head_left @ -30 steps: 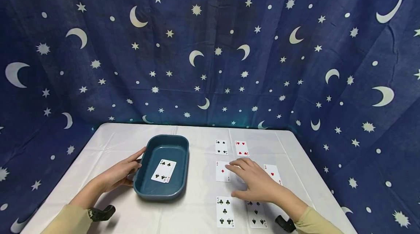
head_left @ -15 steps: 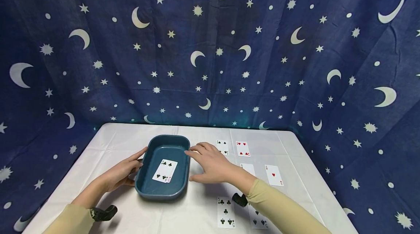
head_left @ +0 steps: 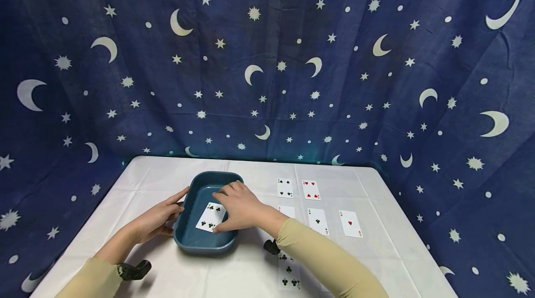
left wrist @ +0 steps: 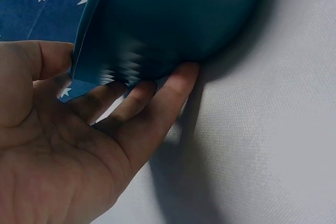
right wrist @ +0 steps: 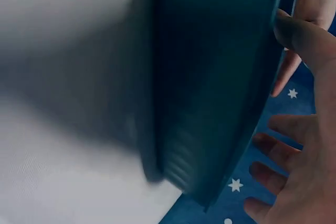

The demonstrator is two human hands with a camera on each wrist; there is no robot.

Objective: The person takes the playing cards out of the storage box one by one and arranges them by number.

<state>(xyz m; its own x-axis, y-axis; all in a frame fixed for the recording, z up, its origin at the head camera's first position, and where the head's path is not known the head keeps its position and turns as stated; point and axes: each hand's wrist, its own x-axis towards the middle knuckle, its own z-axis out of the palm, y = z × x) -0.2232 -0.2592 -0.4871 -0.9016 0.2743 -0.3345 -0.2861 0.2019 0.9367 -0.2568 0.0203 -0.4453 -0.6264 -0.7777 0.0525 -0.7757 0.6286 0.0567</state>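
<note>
A dark teal tray (head_left: 180, 237) stands on the white table with overlapping playing cards in it. A four of clubs (head_left: 207, 219) lies uppermost. My left hand (head_left: 152, 219) rests at the tray's left side; in the left wrist view its fingertips (left wrist: 185, 74) touch the outer wall near the table. My right hand (head_left: 242, 206) reaches over the right rim into the tray, thumb right at the four of clubs' lower corner. In the right wrist view its fingers (right wrist: 270, 148) are spread and loosely bent, with nothing seen between them.
Right of the tray lie a four of spades (head_left: 285, 187), a four of hearts (head_left: 311, 190), an ace of clubs (head_left: 318, 222), an ace of hearts (head_left: 350, 223) and a five of clubs (head_left: 288, 279). The right sleeve (head_left: 330, 261) covers others partly. Behind hangs a starry curtain (head_left: 267, 80).
My right hand has moved left from over the ace cards, across the tray's right rim and into the tray. The left hand has stayed at the tray's side.
</note>
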